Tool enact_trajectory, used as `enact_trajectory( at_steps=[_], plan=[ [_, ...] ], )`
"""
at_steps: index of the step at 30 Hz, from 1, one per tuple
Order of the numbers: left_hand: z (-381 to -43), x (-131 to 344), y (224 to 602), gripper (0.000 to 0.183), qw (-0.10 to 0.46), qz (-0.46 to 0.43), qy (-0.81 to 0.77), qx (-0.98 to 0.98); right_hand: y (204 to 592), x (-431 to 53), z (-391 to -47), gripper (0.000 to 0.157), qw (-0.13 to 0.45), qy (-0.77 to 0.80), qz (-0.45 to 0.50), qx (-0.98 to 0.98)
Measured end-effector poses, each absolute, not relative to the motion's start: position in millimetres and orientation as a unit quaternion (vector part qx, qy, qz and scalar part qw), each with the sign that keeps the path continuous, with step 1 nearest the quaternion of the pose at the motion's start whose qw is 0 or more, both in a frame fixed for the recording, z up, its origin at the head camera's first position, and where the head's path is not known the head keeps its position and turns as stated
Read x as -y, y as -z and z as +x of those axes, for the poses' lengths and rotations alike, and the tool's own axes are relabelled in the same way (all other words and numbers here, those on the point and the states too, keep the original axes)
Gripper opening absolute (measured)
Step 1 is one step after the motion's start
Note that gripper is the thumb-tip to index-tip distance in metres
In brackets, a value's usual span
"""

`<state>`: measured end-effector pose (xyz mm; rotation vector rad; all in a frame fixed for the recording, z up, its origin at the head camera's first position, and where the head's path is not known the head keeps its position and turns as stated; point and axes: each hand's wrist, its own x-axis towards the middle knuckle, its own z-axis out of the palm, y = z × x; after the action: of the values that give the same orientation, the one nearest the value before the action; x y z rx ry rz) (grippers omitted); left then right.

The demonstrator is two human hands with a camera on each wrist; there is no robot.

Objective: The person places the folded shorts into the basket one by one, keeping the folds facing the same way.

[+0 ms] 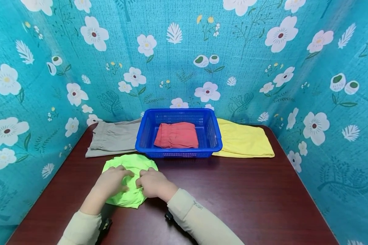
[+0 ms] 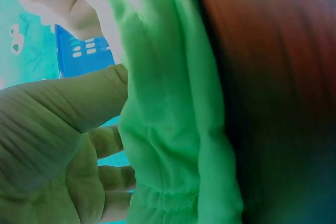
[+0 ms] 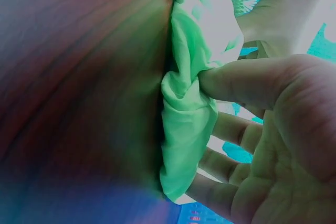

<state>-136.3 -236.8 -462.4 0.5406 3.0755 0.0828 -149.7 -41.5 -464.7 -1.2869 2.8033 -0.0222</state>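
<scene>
A bright green garment (image 1: 128, 200) with a gathered elastic band lies crumpled and folded over on the table, left of the middle. My left hand (image 1: 112, 180) rests on its left part. In the left wrist view, the thumb (image 2: 89, 95) and fingers touch the green cloth (image 2: 163, 108) and stand spread apart. At the right part of the garment is my right hand (image 1: 154, 183). Its thumb (image 3: 236, 80) presses into a fold of the cloth (image 3: 186, 124) in the right wrist view, while the other fingers reach along the top.
Behind the garment stands a blue plastic basket (image 1: 179, 150) with a folded red garment (image 1: 178, 135) inside. A grey garment (image 1: 113, 137) lies left of the basket, a yellow one (image 1: 243, 139) right of it. Flowered blue cloth (image 1: 178, 68) surrounds the dark wooden table (image 1: 248, 190).
</scene>
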Motion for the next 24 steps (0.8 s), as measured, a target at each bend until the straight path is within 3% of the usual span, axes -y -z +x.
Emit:
enact_trajectory(
  at_steps=[24],
  plan=[
    [-133, 203, 464, 0.052, -0.019, 0.21, 0.011, -0.977, 461, 6, -148, 0.017, 0.031, 0.038, -0.428, -0.902]
  ],
)
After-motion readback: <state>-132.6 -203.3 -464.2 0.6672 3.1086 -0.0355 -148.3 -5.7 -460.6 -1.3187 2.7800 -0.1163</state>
